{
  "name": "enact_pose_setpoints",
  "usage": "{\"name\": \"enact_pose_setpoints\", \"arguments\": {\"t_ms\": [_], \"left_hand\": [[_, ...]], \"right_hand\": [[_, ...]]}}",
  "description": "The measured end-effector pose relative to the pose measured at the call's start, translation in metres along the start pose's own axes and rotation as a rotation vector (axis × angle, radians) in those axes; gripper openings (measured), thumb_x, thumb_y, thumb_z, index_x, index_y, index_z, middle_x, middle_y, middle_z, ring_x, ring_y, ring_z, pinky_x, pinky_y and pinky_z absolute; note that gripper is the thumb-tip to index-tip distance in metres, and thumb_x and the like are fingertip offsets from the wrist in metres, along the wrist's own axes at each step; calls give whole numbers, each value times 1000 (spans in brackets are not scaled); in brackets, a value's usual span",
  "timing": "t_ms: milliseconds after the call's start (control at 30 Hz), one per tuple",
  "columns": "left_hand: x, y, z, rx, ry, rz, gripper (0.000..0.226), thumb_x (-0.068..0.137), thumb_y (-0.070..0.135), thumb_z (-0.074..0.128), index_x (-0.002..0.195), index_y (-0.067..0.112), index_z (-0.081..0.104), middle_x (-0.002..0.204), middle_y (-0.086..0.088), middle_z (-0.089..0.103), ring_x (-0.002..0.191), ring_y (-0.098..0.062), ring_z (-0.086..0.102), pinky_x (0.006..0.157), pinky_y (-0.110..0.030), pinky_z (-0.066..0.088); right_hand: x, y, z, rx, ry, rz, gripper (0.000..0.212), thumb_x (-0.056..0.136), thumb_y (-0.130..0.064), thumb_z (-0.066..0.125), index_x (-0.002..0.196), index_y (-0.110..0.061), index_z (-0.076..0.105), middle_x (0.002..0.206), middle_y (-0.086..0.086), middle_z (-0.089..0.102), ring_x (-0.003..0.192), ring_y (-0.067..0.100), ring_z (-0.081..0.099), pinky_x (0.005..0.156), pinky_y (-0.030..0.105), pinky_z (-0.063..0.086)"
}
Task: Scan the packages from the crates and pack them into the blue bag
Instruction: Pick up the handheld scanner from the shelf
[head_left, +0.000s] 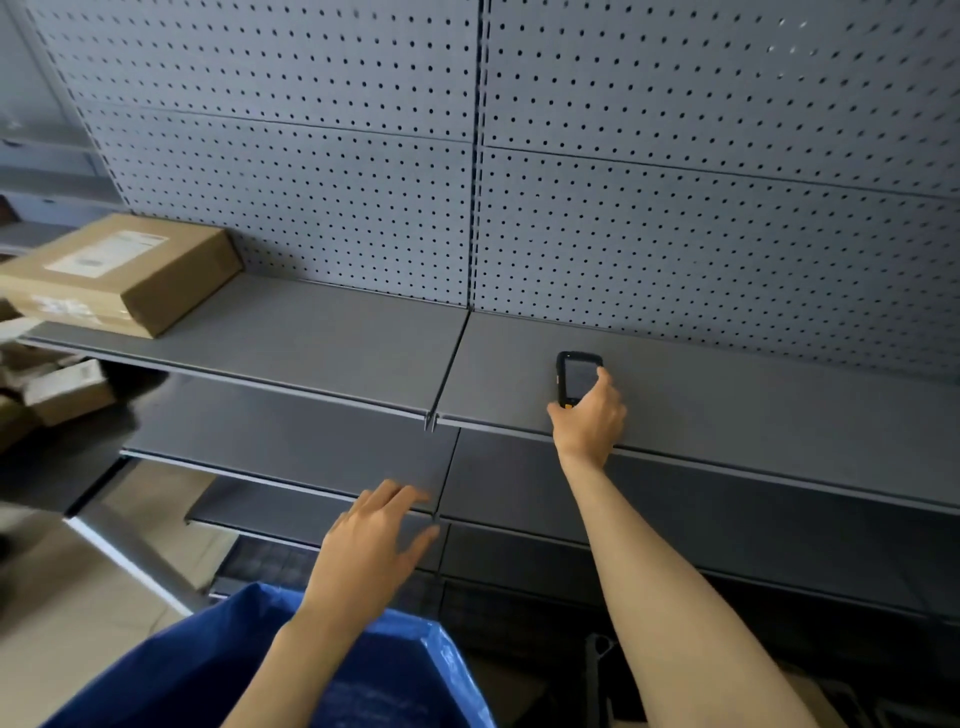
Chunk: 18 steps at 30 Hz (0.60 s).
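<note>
1. One blue bag (197, 670) sits nearest, at the bottom edge left of centre. It is a bright blue woven plastic with a slight sheen, its mouth open upward. What lies inside cannot be seen.
2. Two bare hands are in view. The left hand (371, 545) hovers above the bag's far rim, palm down, fingers straight and spread. It holds nothing.
3. The right hand (589, 423) reaches farther, to the front of the top shelf right of centre, and grips the lower end of one handheld scanner (571, 374), thumb on its left side, fingers curled round its right edge.
4. The scanner is black with a small orange mark near its base and a dim grey screen facing up. Whether it rests on the shelf or is held just above it cannot be told.
5. Three grey metal shelves (322, 332) show plainly, stepped one below another. Any lower ones are too dark to count.
6. One large brown cardboard package (124, 275) with a white label lies flat at the top shelf's far left, well apart from the scanner.
7. Smaller packages (67, 392) lie blurred below it at the left edge, too blurred to count.
8. One grey pegboard wall (675, 182) stands behind, in two panels.
</note>
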<state>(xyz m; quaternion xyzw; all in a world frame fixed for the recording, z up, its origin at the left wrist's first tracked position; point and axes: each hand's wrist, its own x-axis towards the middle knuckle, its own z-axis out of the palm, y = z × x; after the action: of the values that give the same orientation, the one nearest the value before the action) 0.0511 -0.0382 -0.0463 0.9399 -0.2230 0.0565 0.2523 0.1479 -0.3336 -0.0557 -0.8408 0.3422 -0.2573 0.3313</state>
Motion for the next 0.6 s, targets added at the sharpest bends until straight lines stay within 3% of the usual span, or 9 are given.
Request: {"name": "enact_pose_setpoints", "arguments": {"t_ms": [133,367,533,600], "left_hand": [[-1,-1,-3,-31,-62,35,57,90,32,75,140,41,48,139,14,46,112,-11,59,87,-37,60],[-5,27,-27,-371,-18,-8,86,85,19,82,149,48,32,131,16,43,104,-7,60,87,-32,56],[-37,51,-44,-687,-54,-145,73,89,28,79,150,36,37,128,5,53,96,-10,64,77,-23,53],[-58,55,-46,-785,-111,-208,70,90,35,77,148,34,38,127,1,58,98,-11,65,83,-33,57]], "right_hand": [[-12,3,-18,123,-44,-28,94,79,-15,85,156,-5,33,145,13,56,134,35,45,106,49,47],[-107,-6,-88,193,-197,-166,101,82,-19,85,162,-18,23,142,12,50,136,29,42,109,47,47],[-205,-3,-134,183,-239,-223,104,82,-18,85,163,-22,20,145,7,48,135,22,43,102,30,41],[-244,3,-149,173,-264,-228,104,82,-18,84,163,-24,19,147,5,46,137,20,43,106,33,43]]}}
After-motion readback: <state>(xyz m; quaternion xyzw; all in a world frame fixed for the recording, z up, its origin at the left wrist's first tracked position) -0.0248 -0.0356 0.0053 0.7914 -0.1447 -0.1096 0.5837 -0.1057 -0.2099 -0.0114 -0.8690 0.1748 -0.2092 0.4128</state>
